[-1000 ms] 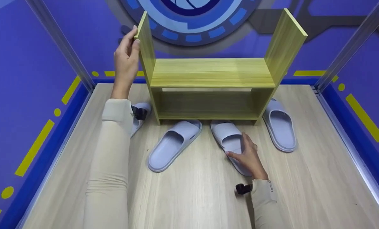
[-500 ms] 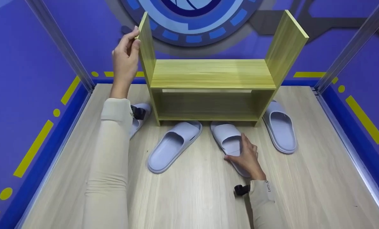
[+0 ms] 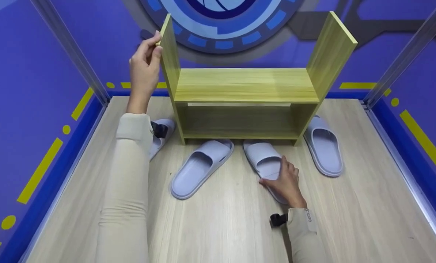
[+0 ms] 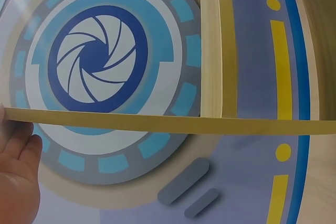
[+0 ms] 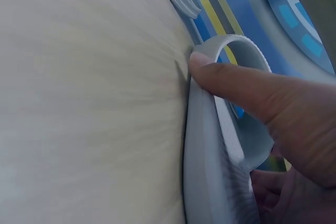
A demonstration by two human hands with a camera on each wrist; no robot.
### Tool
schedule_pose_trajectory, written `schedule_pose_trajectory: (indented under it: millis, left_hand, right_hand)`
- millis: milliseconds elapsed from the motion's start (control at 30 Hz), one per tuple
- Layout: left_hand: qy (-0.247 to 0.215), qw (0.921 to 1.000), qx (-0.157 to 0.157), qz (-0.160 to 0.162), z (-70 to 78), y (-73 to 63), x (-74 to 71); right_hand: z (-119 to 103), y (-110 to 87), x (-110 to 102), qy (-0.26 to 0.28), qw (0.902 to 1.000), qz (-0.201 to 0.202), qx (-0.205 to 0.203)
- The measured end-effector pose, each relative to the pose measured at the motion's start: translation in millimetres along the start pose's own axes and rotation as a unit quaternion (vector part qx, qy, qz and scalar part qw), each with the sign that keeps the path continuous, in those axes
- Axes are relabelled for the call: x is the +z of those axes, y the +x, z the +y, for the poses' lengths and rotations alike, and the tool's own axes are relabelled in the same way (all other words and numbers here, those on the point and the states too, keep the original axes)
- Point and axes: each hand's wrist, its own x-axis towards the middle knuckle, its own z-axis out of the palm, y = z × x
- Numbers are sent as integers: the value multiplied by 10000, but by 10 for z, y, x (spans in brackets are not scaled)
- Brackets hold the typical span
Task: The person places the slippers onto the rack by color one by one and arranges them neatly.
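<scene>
A yellow-green wooden shelf [image 3: 245, 86] stands upright, its two side panels rising above the upper board. My left hand [image 3: 144, 69] holds the front edge of its left panel near the top. In the left wrist view, that panel's edge [image 4: 157, 122] runs across, with part of the left hand [image 4: 20, 177] beneath. On the floor in front of the shelf, my right hand [image 3: 286, 184] grips a light grey slipper [image 3: 262, 151] by its sides, behind the strap. In the right wrist view, the thumb presses the side of this slipper [image 5: 202, 145]; other fingers are partly hidden.
Another slipper [image 3: 194, 171] lies left of centre, one [image 3: 325, 149] beyond the shelf's right side, and one [image 3: 166, 128] partly hidden behind my left wrist. Blue patterned walls [image 3: 16, 91] enclose the wood-look floor [image 3: 218, 226] at the back and sides.
My right thumb sits slightly lower along the slipper's left side than a second ago. The left hand keeps its hold, and the shelf and slippers stay in place.
</scene>
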Motion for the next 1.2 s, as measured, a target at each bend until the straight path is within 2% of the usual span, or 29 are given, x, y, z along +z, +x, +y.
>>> schedule_pose_trajectory:
  millis: [200, 367, 600, 900, 1000, 1167, 1200]
  left_hand:
    - [33, 10000, -56, -19, -221, 102, 5]
    - [55, 10000, -22, 3, -278, 126, 3]
    - [47, 10000, -46, 3, -278, 119, 5]
    - [-1, 9999, -99, -18, -233, 101, 19]
    - [9, 10000, -19, 20, -245, 109, 24]
    - [32, 9993, 359, 101, -260, 99, 31]
    - [21, 9993, 352, 103, -251, 96, 30]
  right_hand:
    - [-13, -4, -8, -130, 9999, 90, 66]
    - [-18, 15, -4, -156, 9998, -7, 158]
    - [-30, 40, -9, -219, 9994, -146, 237]
    - [-39, 17, 0, -246, 9995, 170, 121]
    - [-41, 14, -1, -287, 9993, 249, 66]
    - [-44, -12, -7, -346, 9987, 376, -69]
    - [-47, -21, -9, -358, 9986, 391, -93]
